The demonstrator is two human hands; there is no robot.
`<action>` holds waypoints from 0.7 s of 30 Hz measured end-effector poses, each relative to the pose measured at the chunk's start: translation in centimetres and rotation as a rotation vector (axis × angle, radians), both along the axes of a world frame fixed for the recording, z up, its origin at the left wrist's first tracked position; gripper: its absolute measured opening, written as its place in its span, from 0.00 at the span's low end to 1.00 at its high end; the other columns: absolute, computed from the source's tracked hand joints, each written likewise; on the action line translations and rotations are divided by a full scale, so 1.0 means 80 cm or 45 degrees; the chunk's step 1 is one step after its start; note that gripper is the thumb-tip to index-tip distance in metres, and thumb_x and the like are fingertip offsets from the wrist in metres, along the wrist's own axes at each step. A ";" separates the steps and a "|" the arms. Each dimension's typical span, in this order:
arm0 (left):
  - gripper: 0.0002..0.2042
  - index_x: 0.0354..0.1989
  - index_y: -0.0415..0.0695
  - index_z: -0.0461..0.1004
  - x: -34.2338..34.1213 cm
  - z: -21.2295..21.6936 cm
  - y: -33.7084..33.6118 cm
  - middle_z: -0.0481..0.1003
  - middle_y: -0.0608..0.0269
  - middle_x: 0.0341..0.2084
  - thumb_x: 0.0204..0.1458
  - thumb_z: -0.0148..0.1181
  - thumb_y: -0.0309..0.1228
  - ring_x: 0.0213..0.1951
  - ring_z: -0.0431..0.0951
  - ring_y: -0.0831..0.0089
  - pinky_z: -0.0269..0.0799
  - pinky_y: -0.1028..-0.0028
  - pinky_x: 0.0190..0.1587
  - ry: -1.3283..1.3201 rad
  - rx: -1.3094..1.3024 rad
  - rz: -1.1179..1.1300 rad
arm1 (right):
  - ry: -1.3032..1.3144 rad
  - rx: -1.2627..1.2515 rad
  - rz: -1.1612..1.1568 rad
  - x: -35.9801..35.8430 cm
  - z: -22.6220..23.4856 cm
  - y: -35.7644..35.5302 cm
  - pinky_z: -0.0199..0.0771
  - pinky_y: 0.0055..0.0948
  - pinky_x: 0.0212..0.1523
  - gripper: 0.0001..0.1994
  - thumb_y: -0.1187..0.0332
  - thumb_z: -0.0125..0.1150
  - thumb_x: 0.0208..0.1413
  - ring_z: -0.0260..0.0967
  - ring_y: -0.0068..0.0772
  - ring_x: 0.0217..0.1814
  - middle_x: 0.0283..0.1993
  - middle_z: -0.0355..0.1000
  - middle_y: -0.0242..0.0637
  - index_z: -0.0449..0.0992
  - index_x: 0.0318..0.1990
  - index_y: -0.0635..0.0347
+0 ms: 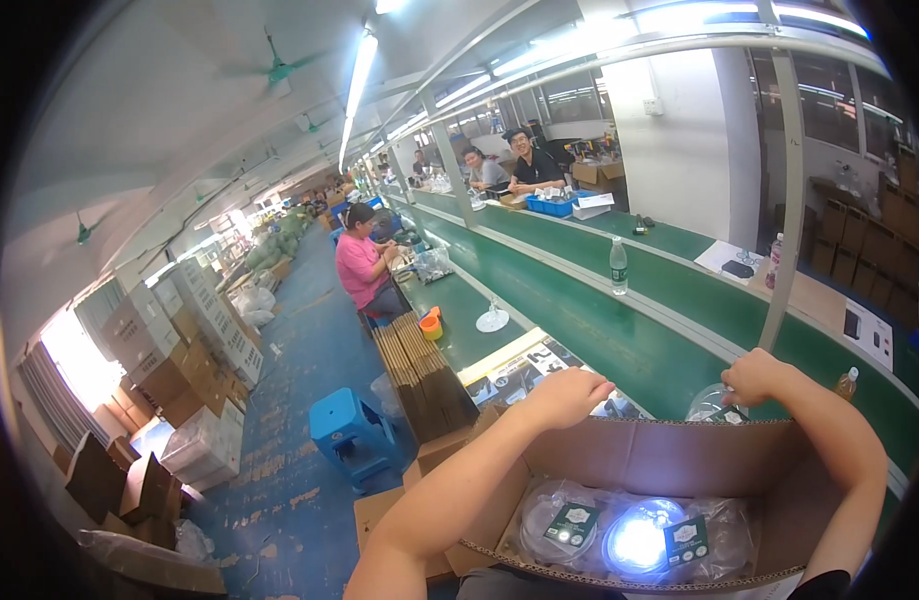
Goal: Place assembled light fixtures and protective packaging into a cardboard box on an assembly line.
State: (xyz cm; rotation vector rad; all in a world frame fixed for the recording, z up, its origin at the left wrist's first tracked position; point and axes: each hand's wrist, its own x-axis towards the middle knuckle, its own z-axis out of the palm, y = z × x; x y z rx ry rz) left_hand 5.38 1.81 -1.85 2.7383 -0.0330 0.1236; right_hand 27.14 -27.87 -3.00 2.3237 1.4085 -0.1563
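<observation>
An open cardboard box (pixel 670 450) is right in front of me, between my forearms. Inside lie clear plastic bags holding round transparent pieces, among them a bagged round piece with a green label (pixel 550 520). Beside it a round lamp (pixel 635 540) glows bright white, with another green tag on it. My left hand (pixel 572 396) is closed in a fist above the box's far left edge; what it holds, if anything, is hidden. Beyond the far right edge my right hand (pixel 763 378) is closed at a clear bagged round piece (pixel 715 403), gripping its plastic.
A long green workbench (pixel 550 270) runs away from me, with a water bottle (pixel 619 266) and a white-based clear piece (pixel 493 318). Flattened cartons (pixel 420 370) and a blue stool (pixel 352 430) stand at left. A person in pink (pixel 365 260) sits farther along the bench.
</observation>
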 end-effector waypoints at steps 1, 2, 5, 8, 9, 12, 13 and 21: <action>0.20 0.41 0.41 0.80 0.001 0.001 0.000 0.81 0.51 0.33 0.65 0.45 0.44 0.39 0.80 0.54 0.74 0.60 0.45 0.018 -0.022 -0.008 | 0.010 0.010 0.000 0.001 0.000 -0.001 0.77 0.45 0.45 0.24 0.43 0.58 0.59 0.79 0.50 0.45 0.39 0.81 0.45 0.82 0.44 0.56; 0.20 0.42 0.41 0.80 0.002 0.001 -0.001 0.81 0.50 0.34 0.65 0.45 0.44 0.39 0.80 0.53 0.74 0.60 0.45 0.036 -0.044 -0.017 | 0.011 0.010 -0.007 0.001 -0.002 -0.002 0.77 0.45 0.45 0.24 0.43 0.58 0.59 0.79 0.50 0.45 0.39 0.81 0.45 0.82 0.44 0.56; 0.21 0.44 0.41 0.79 0.005 -0.002 0.002 0.81 0.50 0.34 0.65 0.45 0.45 0.38 0.80 0.53 0.73 0.60 0.44 0.060 -0.012 0.042 | -0.004 -0.004 -0.009 0.002 0.001 0.001 0.77 0.45 0.45 0.24 0.43 0.58 0.59 0.79 0.50 0.46 0.39 0.81 0.46 0.82 0.43 0.57; 0.21 0.46 0.41 0.79 0.005 -0.004 0.009 0.82 0.53 0.37 0.65 0.44 0.45 0.39 0.81 0.57 0.74 0.62 0.46 0.139 -0.073 0.011 | 0.013 -0.013 0.008 0.001 -0.006 0.001 0.77 0.46 0.45 0.24 0.43 0.58 0.59 0.79 0.51 0.46 0.39 0.80 0.47 0.82 0.42 0.57; 0.21 0.46 0.40 0.79 0.006 -0.002 0.010 0.82 0.55 0.38 0.65 0.44 0.45 0.39 0.81 0.59 0.75 0.63 0.46 0.162 -0.109 -0.005 | 0.013 -0.008 0.019 0.004 -0.008 0.003 0.77 0.46 0.44 0.24 0.43 0.58 0.59 0.79 0.51 0.46 0.39 0.80 0.47 0.82 0.42 0.57; 0.21 0.46 0.40 0.79 0.006 -0.002 0.007 0.83 0.56 0.38 0.65 0.44 0.45 0.40 0.82 0.61 0.75 0.64 0.47 0.168 -0.080 0.002 | 0.012 -0.016 0.025 0.004 -0.007 0.001 0.77 0.46 0.44 0.24 0.43 0.57 0.59 0.79 0.51 0.45 0.39 0.80 0.47 0.82 0.41 0.57; 0.22 0.46 0.40 0.79 0.006 -0.003 0.007 0.83 0.56 0.38 0.65 0.44 0.45 0.40 0.82 0.61 0.75 0.64 0.47 0.167 -0.087 0.009 | 0.015 -0.027 0.026 0.002 -0.005 0.001 0.77 0.47 0.44 0.25 0.43 0.57 0.59 0.79 0.51 0.45 0.39 0.81 0.47 0.82 0.41 0.57; 0.22 0.46 0.40 0.79 0.008 -0.002 0.009 0.83 0.55 0.38 0.65 0.44 0.44 0.40 0.82 0.60 0.75 0.63 0.47 0.157 -0.068 -0.002 | 0.026 -0.032 0.030 0.008 -0.008 0.001 0.77 0.46 0.44 0.25 0.42 0.58 0.59 0.79 0.51 0.45 0.39 0.81 0.46 0.82 0.41 0.57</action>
